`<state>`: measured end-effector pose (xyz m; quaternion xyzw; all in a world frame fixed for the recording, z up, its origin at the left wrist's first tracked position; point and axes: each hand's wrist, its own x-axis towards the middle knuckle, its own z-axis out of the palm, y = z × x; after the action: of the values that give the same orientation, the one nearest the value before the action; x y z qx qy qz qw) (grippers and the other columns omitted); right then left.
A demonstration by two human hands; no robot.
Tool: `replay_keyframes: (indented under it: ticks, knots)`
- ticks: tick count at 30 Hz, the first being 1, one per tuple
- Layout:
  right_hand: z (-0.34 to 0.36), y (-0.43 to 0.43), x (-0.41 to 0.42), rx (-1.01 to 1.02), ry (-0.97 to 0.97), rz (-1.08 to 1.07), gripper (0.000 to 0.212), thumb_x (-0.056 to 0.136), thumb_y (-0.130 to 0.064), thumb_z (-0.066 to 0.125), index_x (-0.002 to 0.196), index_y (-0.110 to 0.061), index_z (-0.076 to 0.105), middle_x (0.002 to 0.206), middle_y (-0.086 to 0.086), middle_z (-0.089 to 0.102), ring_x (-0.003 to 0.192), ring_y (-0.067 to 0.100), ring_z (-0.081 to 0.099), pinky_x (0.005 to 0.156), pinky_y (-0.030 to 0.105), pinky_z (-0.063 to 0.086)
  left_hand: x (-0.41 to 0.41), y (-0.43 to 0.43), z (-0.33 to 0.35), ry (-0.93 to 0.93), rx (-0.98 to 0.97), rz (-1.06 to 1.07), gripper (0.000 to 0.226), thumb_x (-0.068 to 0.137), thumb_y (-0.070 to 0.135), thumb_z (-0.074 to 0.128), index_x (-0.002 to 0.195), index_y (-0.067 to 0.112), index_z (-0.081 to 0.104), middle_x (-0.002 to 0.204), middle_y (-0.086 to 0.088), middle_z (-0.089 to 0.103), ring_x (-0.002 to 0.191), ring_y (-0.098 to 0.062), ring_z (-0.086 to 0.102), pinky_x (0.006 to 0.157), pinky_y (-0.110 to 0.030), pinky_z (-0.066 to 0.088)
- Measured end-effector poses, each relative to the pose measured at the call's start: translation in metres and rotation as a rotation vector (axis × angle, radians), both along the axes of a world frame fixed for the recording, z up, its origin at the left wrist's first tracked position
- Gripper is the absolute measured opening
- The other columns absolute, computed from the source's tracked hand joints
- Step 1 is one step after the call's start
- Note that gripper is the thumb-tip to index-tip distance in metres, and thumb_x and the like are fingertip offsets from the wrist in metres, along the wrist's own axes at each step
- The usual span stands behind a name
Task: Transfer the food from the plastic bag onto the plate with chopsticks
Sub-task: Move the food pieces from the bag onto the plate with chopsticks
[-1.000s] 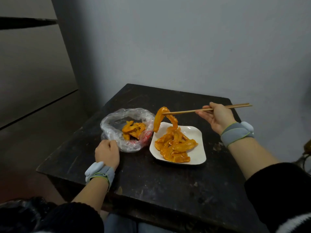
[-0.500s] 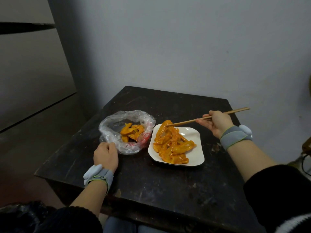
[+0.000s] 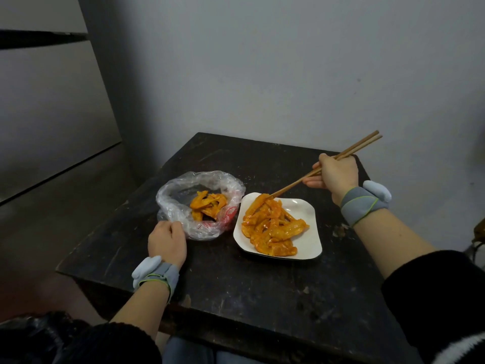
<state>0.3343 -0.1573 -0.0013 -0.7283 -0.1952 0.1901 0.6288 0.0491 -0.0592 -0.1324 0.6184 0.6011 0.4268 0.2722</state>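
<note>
At the right of the frame the right hand curls its fingers around the chopsticks, whose tips slant down to the left and touch the top of the orange food pile on the white plate at the centre. Lower left of centre, the left hand, fingers curled, grips the near rim of the plastic bag, which lies open just left of the plate with a few food pieces inside. The bag sits near the left edge of the dark table, and a broad stretch of tabletop shows between the plate and the near edge.
</note>
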Motion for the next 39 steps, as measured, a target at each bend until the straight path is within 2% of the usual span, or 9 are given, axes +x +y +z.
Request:
replay_keyframes:
  ticks: [6,9,15,21,28,32,36,39]
  knots:
    - [0.004,0.002,-0.008,-0.037,-0.042,0.035,0.027,0.099,-0.02,0.048,0.083,-0.001,0.058,0.069,0.02,0.066,0.047,0.021,0.069,0.043,0.024,0.055,0.0,0.0,0.0,-0.003,-0.009,-0.001,0.034,0.091,0.017,0.041,0.072,-0.008,0.055,0.079,-0.019,0.054,0.073,-0.033,0.051,0.067,-0.04,0.039]
    - [0.009,-0.001,-0.013,-0.072,-0.064,0.078,0.027,0.099,-0.019,0.048,0.081,0.0,0.058,0.067,0.021,0.065,0.044,0.019,0.067,0.04,0.023,0.054,0.0,0.0,-0.001,0.004,-0.003,-0.001,0.033,0.091,0.015,0.041,0.07,-0.007,0.054,0.078,-0.017,0.052,0.072,-0.03,0.048,0.064,-0.035,0.033]
    - [0.015,-0.007,-0.016,-0.108,-0.057,0.11,0.024,0.099,-0.018,0.049,0.084,-0.002,0.06,0.069,0.018,0.067,0.049,0.019,0.069,0.043,0.023,0.055,0.0,0.0,-0.001,0.007,0.013,-0.009,0.032,0.092,0.014,0.041,0.068,-0.004,0.052,0.078,-0.018,0.052,0.071,-0.03,0.047,0.064,-0.034,0.03]
    - [0.018,-0.012,-0.015,-0.139,-0.053,0.118,0.025,0.099,-0.018,0.049,0.081,-0.003,0.06,0.069,0.019,0.068,0.05,0.02,0.069,0.043,0.023,0.055,-0.001,0.0,-0.001,0.002,0.006,-0.013,0.033,0.092,0.016,0.041,0.07,-0.006,0.054,0.079,-0.02,0.053,0.073,-0.033,0.05,0.064,-0.036,0.034]
    - [0.024,-0.009,-0.007,-0.076,-0.138,0.032,0.025,0.091,-0.018,0.05,0.077,-0.001,0.062,0.052,0.016,0.062,0.039,0.019,0.064,0.038,0.023,0.05,0.0,0.0,-0.001,0.004,-0.01,-0.005,0.033,0.091,0.016,0.041,0.071,-0.006,0.053,0.078,-0.02,0.053,0.071,-0.033,0.049,0.063,-0.036,0.034]
    - [0.021,-0.007,-0.015,-0.039,-0.138,0.094,0.025,0.092,-0.018,0.055,0.077,-0.002,0.065,0.064,0.018,0.064,0.047,0.02,0.065,0.043,0.024,0.056,0.0,0.001,-0.001,0.005,-0.02,-0.01,0.032,0.091,0.017,0.042,0.071,-0.005,0.054,0.079,-0.02,0.054,0.072,-0.032,0.049,0.064,-0.036,0.034]
    - [0.012,-0.005,-0.022,-0.116,-0.181,0.186,0.022,0.092,-0.018,0.063,0.091,0.003,0.069,0.069,0.016,0.068,0.055,0.023,0.067,0.049,0.026,0.059,0.0,0.0,-0.001,0.012,-0.016,-0.013,0.032,0.091,0.017,0.042,0.071,-0.005,0.054,0.079,-0.019,0.054,0.071,-0.031,0.049,0.064,-0.036,0.034]
    - [0.011,-0.006,-0.022,-0.157,-0.216,0.183,0.021,0.092,-0.017,0.063,0.089,0.002,0.069,0.07,0.017,0.069,0.057,0.023,0.068,0.053,0.028,0.06,-0.001,0.0,-0.001,0.014,-0.01,-0.018,0.033,0.091,0.016,0.041,0.071,-0.006,0.055,0.08,-0.018,0.054,0.07,-0.03,0.049,0.064,-0.035,0.033]
